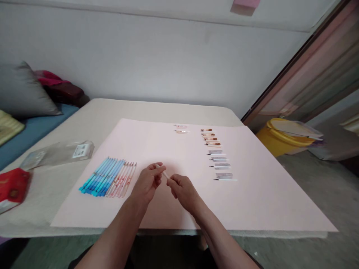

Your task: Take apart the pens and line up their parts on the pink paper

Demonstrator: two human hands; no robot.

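Observation:
Over the middle of the pink sheet, both hands meet at a slim, pale pen [165, 174]. My left hand [148, 179] is closed, pinching its upper end between thumb and fingers. The lower end is gripped by my right hand [183, 188], and the fingers hide much of the barrel. To the left lies a row of blue pens [102, 177], with pens with a red-and-white pattern [123, 180] beside them. Farther back are two sets of pale pen parts [181, 131] with thin refills. On the right, brown-patterned pen parts [211, 139] and greyish pen parts [221, 165] form a column.
The pink sheet [252, 201] covers much of a cream-covered table [157, 108]. At left are a clear plastic bag [64, 154] and a red packet [14, 186]. A grey cushion [25, 91] lies beyond them. A yellow bucket [273, 140] stands right of the table. A wall rises behind.

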